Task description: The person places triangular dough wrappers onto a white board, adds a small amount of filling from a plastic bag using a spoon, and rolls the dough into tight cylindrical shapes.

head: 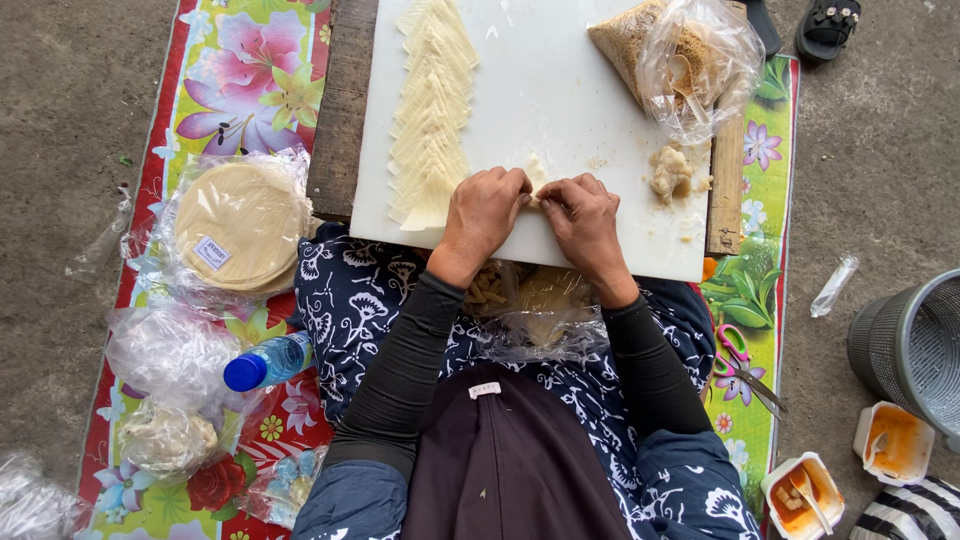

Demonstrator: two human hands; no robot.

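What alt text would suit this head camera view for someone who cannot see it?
A left hand and right hand pinch a small wrapper piece on a white cutting board, beside a row of cut wrappers and a lump of filling.

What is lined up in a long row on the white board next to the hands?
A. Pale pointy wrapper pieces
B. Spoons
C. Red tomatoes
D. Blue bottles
A: a row of pale wrapper pieces, overlapping with pointed tips, runs up the white board beside the left hand.
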